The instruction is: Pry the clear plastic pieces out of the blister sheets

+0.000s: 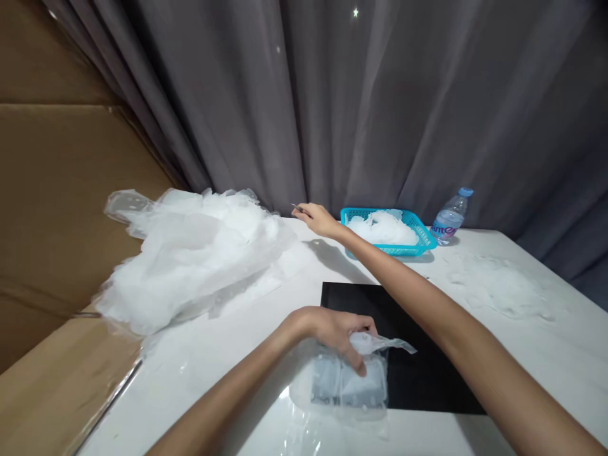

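My left hand rests over the black mat, its fingers curled around a clear plastic bag whose twisted end points right. Beneath that hand lies a flat, clear plastic packet, partly on the black mat and partly on the white table. My right hand reaches far forward, left of the blue basket, its fingers pinched on a small thin metal tool that I cannot identify. A large heap of white, filmy plastic material lies to the left of it.
A blue basket holds white pieces, with a water bottle standing beside it. Thin translucent pieces lie on the white table at the right. Cardboard borders the left side; a grey curtain hangs behind.
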Available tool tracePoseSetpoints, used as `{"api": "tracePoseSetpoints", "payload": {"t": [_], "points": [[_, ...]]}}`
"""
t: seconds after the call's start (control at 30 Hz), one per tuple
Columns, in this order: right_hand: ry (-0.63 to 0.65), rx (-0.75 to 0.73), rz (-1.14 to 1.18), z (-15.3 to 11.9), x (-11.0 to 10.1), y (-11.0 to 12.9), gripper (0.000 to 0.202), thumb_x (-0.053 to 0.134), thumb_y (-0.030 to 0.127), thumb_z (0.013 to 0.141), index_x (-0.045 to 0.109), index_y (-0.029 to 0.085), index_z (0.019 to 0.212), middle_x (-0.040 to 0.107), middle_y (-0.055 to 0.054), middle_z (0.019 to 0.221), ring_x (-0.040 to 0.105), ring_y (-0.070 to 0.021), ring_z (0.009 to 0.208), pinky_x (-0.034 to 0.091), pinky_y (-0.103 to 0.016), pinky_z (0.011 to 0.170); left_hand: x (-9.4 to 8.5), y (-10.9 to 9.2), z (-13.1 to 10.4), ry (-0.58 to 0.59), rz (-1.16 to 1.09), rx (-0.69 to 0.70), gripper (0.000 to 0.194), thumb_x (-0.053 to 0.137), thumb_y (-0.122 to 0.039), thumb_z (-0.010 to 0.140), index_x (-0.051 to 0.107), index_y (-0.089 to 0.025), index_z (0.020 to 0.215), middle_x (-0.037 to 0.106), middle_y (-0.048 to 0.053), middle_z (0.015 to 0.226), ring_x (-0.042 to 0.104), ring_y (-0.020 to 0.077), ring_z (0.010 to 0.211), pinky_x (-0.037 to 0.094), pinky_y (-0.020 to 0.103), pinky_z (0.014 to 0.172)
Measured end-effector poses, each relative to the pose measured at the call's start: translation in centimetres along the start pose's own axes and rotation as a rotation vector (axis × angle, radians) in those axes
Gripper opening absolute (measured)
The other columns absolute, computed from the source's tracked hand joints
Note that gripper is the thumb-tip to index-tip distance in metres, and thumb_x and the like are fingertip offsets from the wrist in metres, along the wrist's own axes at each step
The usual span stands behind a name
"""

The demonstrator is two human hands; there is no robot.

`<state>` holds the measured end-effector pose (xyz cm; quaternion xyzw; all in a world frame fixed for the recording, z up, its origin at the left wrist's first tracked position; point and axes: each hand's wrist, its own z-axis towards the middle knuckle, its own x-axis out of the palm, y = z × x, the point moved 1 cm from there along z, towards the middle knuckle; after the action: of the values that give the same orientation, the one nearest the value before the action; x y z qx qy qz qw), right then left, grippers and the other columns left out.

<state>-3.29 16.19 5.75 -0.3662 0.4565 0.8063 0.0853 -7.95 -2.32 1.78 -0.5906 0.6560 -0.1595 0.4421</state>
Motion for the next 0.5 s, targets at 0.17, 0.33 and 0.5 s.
{"api": "tracePoseSetpoints", "payload": {"t": [0.17,0.33,0.5], "points": [[0.074,0.018,0.062,-9.4,-4.1,-1.0,0.032,0.054,0.038,0.102,0.071,0.015,0.087,0.063,0.0,0.07,0.052,-0.0146,0.067,0.037,-0.026,0.069,-0.2,0.2,0.2,-0.194,0.067,0.061,0.06,0.087,-0.054,0.07,0.065,-0.028,0.119,0.066,0.002,0.1,0.066,0.0265,0.089,0.047,0.029,0.068],[0.19,0.147,0.226,-20.1,-8.1,-2.3,0.05,0.059,0.066,0.095,0.07,0.019,0.085,0.065,-0.003,0.08,0.053,-0.0178,0.071,0.041,-0.03,0.069,-1.1,1.0,1.4,-0.601,-0.027,0.149,0.05,0.074,-0.063,0.084,0.067,-0.02,0.109,0.073,0.006,0.1,0.07,0.0252,0.088,0.051,0.031,0.075],[-0.068,0.452,0.376,-25.3,-6.6,-4.1,0.058,0.078,0.073,0.072,0.061,0.022,0.095,0.062,-0.002,0.087,0.059,-0.0196,0.08,0.046,-0.031,0.073,-3.4,3.2,1.0,-0.787,0.05,0.101,0.053,0.075,-0.063,0.083,0.061,-0.018,0.107,0.067,0.002,0.087,0.064,0.0225,0.08,0.047,0.03,0.072]]}}
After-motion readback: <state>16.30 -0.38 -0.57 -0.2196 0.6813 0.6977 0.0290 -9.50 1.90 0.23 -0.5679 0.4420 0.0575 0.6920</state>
